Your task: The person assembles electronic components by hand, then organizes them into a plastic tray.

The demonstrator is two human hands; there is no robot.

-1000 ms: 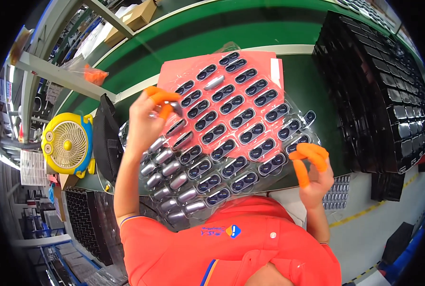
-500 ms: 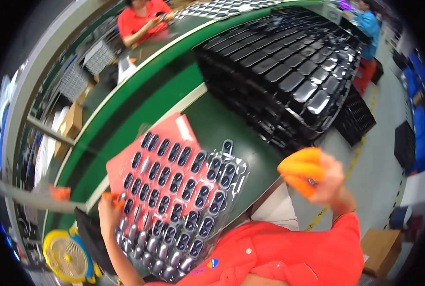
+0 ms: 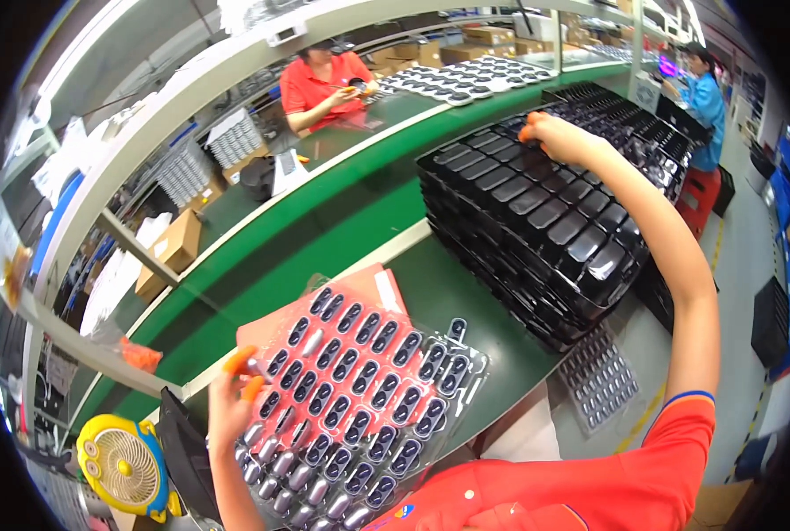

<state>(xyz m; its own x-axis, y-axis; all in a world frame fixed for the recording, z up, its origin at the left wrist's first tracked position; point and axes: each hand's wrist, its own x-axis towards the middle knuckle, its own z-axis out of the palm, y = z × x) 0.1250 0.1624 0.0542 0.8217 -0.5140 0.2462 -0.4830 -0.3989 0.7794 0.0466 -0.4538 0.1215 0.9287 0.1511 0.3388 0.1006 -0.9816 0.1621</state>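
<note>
My left hand (image 3: 228, 409), with orange finger covers, is beside the left edge of a clear plastic blister tray (image 3: 467, 382). Its thumb and finger close on a small shiny grey part (image 3: 253, 366). The tray holds rows of dark oval pieces with paired round marks (image 3: 357, 427) and, in the near left pockets, plain silvery oval pieces (image 3: 299, 478). My right arm stretches far forward. My right hand (image 3: 561, 139), also with orange finger covers, curls down at the top of a tall stack of black pocketed trays (image 3: 536, 208); what its fingertips hold, if anything, is hidden.
A pink sheet (image 3: 275, 326) lies under the clear tray on the green bench. Beyond runs a green conveyor belt (image 3: 324, 232). A yellow-blue fan (image 3: 125, 467) stands left. Another clear tray (image 3: 600, 380) is lower right. Co-workers sit across the belt and at far right.
My right hand has swung from the right side, forward and left to the black tray stack. The view has tilted up. My left hand stays beside the clear tray.
</note>
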